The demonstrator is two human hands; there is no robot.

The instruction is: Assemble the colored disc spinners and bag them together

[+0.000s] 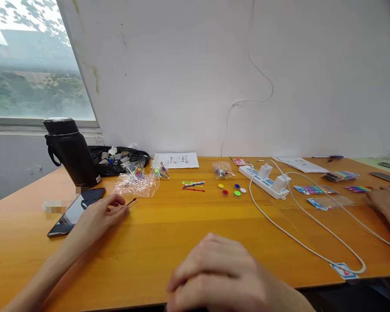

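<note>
My left hand (pixel 102 212) rests low over the table beside a phone. Its fingers are closed on a small black arrow (pixel 132 201) whose tip points away to the right. Close to the near table edge, my right hand (pixel 221 273) is curled; whatever its fingers may hold is hidden. Farther back lies a small pile of coloured plastic arrows (pixel 194 185), red, blue, green and yellow. To their right are several small round pieces, among them a red one (pixel 225 193), a green one (pixel 237 194) and a white one (pixel 243 190).
A black bottle (pixel 73 151) stands behind the phone (pixel 76 212). Clear plastic bags (pixel 136 185) lie left of the arrows. A power strip (pixel 263 182) with white cables occupies the right side. Another person's hand (pixel 386 206) is at the right edge near coloured pens (pixel 358 189).
</note>
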